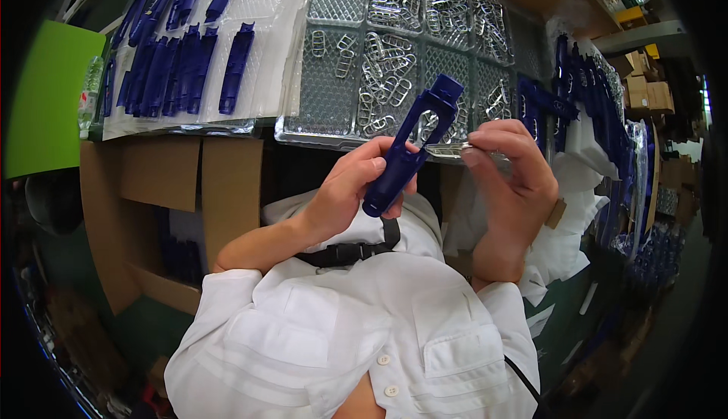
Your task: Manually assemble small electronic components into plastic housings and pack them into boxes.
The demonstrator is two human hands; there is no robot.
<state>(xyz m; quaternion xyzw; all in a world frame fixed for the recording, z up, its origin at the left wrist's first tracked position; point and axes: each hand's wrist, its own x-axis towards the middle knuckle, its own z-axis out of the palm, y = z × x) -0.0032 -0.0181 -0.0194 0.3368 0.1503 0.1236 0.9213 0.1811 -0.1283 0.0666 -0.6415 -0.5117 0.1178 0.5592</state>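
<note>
Tray (322,89) behind; left grip (353,179) round casing (393,178), right (521,170) pinched on metal (446,149).

The floor (563,301) is dark green, with cardboard boxes (648,94) right and a bright green panel (45,100) left.

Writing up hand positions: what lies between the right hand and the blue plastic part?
In the head view, a small shiny metal piece, pinched in the right hand, spans the stretch, its far end at or very near the blue plastic part.
</note>
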